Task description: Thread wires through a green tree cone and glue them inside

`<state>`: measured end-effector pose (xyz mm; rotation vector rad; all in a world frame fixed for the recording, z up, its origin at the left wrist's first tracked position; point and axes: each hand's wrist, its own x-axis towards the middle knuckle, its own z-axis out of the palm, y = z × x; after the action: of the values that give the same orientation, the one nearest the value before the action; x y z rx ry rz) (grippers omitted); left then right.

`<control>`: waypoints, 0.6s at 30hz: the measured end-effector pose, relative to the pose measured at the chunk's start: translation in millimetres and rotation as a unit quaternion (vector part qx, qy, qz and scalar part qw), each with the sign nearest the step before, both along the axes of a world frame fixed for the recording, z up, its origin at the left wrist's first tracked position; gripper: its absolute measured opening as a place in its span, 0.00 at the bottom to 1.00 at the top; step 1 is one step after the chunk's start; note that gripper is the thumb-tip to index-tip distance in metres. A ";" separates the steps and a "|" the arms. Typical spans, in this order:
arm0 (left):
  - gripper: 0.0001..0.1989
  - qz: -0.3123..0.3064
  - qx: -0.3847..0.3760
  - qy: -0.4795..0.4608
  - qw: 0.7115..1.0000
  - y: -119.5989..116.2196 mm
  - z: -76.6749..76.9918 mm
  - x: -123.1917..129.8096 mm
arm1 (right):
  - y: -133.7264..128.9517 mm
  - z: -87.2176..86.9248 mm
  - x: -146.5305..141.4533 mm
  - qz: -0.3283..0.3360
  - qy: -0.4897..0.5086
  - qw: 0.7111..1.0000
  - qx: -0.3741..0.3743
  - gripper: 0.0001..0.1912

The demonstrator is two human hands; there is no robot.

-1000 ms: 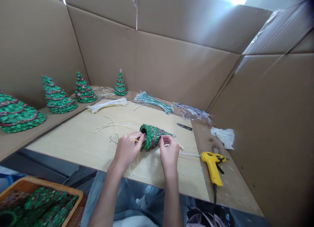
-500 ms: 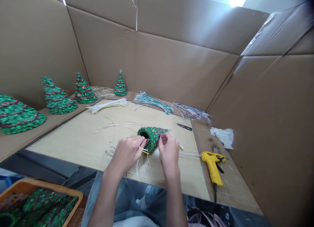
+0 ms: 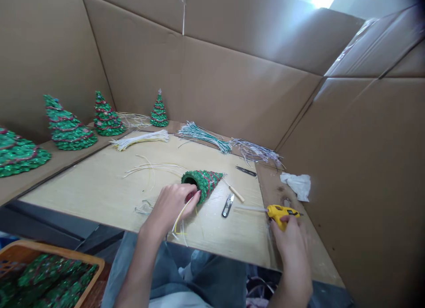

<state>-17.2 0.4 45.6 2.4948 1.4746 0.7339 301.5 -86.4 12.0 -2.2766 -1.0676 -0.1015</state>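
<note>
Green glitter tree cone [image 3: 202,184]: shiny green scales with red trim, lying on its side over the pale wooden board [image 3: 83,184], dark hollow base toward my left, narrow tip pointing right.

Left hand [image 3: 172,206]: curled and closed around the cone's lower end, with my fingertips [image 3: 194,195] at the base rim; thin yellow and white wires [image 3: 181,219] run out below my hand.

Right hand [image 3: 288,241]: well apart from the cone, closed around the yellow glue gun [image 3: 278,216], which has a pale glue stick [image 3: 249,208] in its rear.

Board, near the cone: wood-handled awl [image 3: 236,192] just beside the tip, small snips [image 3: 227,205] below it, black-handled scissors [image 3: 246,171] farther back, loose wires [image 3: 152,167] to the left.

Back edge: 3 wire bundles, white [image 3: 139,139], teal [image 3: 203,138] and silver [image 3: 255,151].

Left ledge: 4 finished green trees [image 3: 66,126] in a row, sizes varying.

Right ledge: crumpled white tissue [image 3: 297,186].

Around me: cardboard walls [image 3: 232,86] enclose the bench; an orange basket [image 3: 49,250] of green trees sits by my left knee.
</note>
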 end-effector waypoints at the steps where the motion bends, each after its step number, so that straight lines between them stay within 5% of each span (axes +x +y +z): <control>1: 0.17 0.001 0.000 0.004 1.000 0.2 -0.5 1.2 | 0.4 -0.4 2.5 -0.009 0.000 1.000 0.010 0.09; 5: 0.18 0.004 0.002 0.013 1.000 0.4 -1.9 2.4 | 16.3 6.4 -21.1 0.036 0.016 0.996 0.083 0.12; 12: 0.18 -0.002 0.005 0.023 1.000 0.5 -0.6 0.5 | 77.7 11.8 -115.0 0.378 0.092 0.916 0.099 0.12; 18: 0.18 -0.004 0.006 0.009 1.000 0.5 -1.2 -1.4 | 100.0 22.4 -117.0 0.472 0.040 0.880 0.032 0.07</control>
<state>-18.5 0.9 44.4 2.5209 1.4699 0.7238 184.5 13.6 34.4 -1.4602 -1.9548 0.3474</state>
